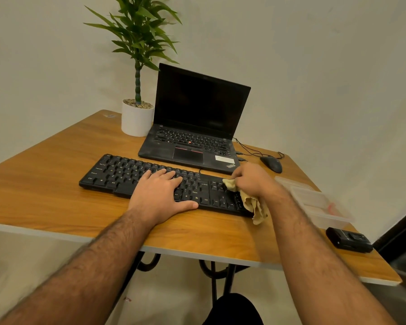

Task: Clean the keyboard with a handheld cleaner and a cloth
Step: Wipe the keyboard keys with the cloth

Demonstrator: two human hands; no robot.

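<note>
A black keyboard (117, 174) lies across the middle of the wooden table (45, 184). My left hand (161, 193) rests flat on its middle keys, fingers straight and thumb along the front edge. My right hand (251, 179) grips a crumpled yellow cloth (256, 206) and holds it on the keyboard's right end, over the number pad. Part of the cloth hangs past the keyboard's front edge. A black handheld device (348, 239), perhaps the cleaner, lies near the table's right front corner.
An open black laptop (197, 127) stands just behind the keyboard. A potted plant in a white pot (136, 120) is at the back left. A black mouse (271, 164) with its cable lies at the back right. A clear plastic container (314, 202) sits right of the keyboard.
</note>
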